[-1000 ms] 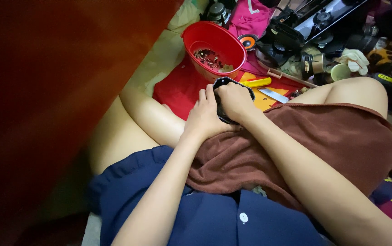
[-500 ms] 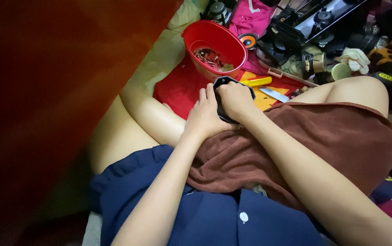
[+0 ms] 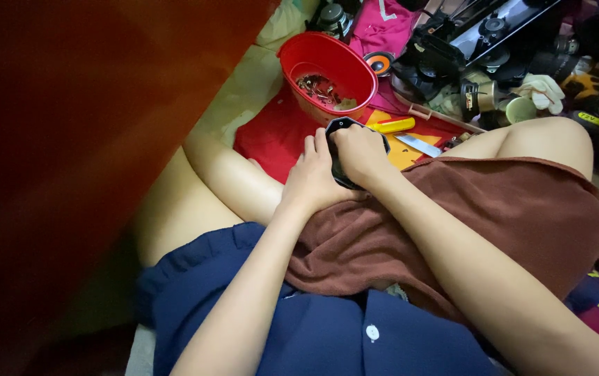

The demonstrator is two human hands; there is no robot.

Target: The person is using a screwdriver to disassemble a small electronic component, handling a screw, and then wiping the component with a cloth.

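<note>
Both hands meet over my lap on a small black rounded object (image 3: 339, 127), mostly hidden by the fingers. My left hand (image 3: 311, 179) cups it from the near side, thumb on top. My right hand (image 3: 360, 153) closes over it from the right. Just beyond the hands a red plastic bowl (image 3: 355, 66) holds several small metal parts. A yellow-handled knife (image 3: 404, 130) lies on a red mat (image 3: 271, 136) beside the bowl.
A brown towel (image 3: 508, 216) covers my lap and right knee. Dark machine parts, a speaker cone (image 3: 381, 63), a pink cloth (image 3: 390, 24) and a white glove (image 3: 546, 90) crowd the far right. A dark red blurred surface (image 3: 83, 139) fills the left.
</note>
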